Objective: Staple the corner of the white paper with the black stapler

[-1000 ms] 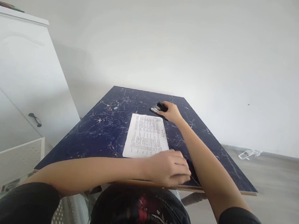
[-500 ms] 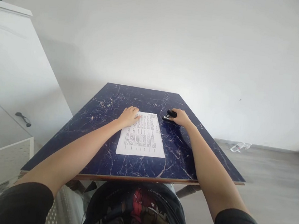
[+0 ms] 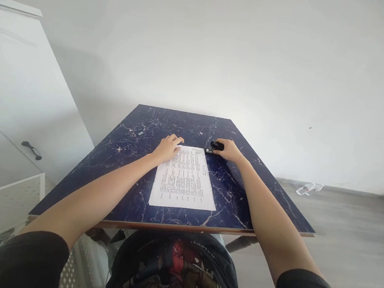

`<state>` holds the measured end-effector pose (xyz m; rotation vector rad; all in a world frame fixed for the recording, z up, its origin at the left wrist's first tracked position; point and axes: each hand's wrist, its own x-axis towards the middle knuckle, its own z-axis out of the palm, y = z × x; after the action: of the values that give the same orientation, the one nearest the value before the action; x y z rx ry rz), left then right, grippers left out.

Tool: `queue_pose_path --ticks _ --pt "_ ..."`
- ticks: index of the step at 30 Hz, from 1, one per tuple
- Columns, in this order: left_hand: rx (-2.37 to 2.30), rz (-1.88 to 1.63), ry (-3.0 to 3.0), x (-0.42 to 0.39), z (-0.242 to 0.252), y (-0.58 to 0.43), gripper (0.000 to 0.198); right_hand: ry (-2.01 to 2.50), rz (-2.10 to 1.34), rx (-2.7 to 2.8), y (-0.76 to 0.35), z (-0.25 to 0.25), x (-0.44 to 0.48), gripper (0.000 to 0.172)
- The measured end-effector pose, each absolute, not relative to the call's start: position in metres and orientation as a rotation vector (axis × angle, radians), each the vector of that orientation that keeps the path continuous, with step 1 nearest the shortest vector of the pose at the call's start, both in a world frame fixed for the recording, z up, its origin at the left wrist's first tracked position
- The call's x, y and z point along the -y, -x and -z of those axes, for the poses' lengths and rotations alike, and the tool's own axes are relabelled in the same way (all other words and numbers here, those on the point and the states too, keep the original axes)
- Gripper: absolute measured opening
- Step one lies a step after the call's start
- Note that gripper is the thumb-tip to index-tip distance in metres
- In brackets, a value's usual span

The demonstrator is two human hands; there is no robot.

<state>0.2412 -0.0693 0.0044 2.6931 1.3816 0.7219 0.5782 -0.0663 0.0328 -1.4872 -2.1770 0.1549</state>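
Observation:
Printed sheets of paper (image 3: 186,180) lie on the dark blue marbled table (image 3: 131,192), text facing up. My left hand (image 3: 168,148) rests at their far left corner, the thumb against the paper and the other fingers stretched out and apart. In my right hand (image 3: 228,150) is a black stapler (image 3: 217,145), with the fingers wrapped round its back part. The stapler's front end points left and sits right beside the far right corner of the paper. From this view I cannot tell whether the paper's edge is between its jaws.
A white wall (image 3: 223,50) rises behind the table. To the left stands a white cabinet (image 3: 16,73) with a dark handle (image 3: 31,150). A clear plastic item (image 3: 309,189) lies on the grey floor (image 3: 348,235) at the right.
The paper has slid a little toward me and slightly right. My right hand has brought the stapler left, up to the paper's corner. My left hand has shifted slightly right.

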Motion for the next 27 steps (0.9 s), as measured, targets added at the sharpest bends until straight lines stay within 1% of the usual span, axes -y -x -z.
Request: queue_pose_path --ticks 4,6,9,17,27 --pt "-1.343 -0.616 -2.690 0.0707 -0.0055 -0.2428 0.039 1.470 -0.178 2.188 -0.5747 -0.0352 0.0688 0.024" --pt "-1.310 -0.596 -2.705 0.0723 -0.0073 -0.2434 0.036 1.466 -0.173 2.197 -0.5746 -0.0355 0.0687 0.024" --pt "-1.273 -0.642 -2.724 0.0746 -0.0096 -0.2440 0.032 1.473 -0.169 2.211 -0.5754 -0.0354 0.0678 0.026" --pt "-1.181 -0.785 -2.736 0.0780 -0.0132 -0.2449 0.030 1.482 -0.139 2.238 -0.5750 -0.0371 0.0704 0.028" --pt "-1.166 -0.814 -2.729 0.0771 -0.0128 -0.2461 0.029 1.401 -0.270 2.243 -0.5677 -0.0402 0.0736 0.030"
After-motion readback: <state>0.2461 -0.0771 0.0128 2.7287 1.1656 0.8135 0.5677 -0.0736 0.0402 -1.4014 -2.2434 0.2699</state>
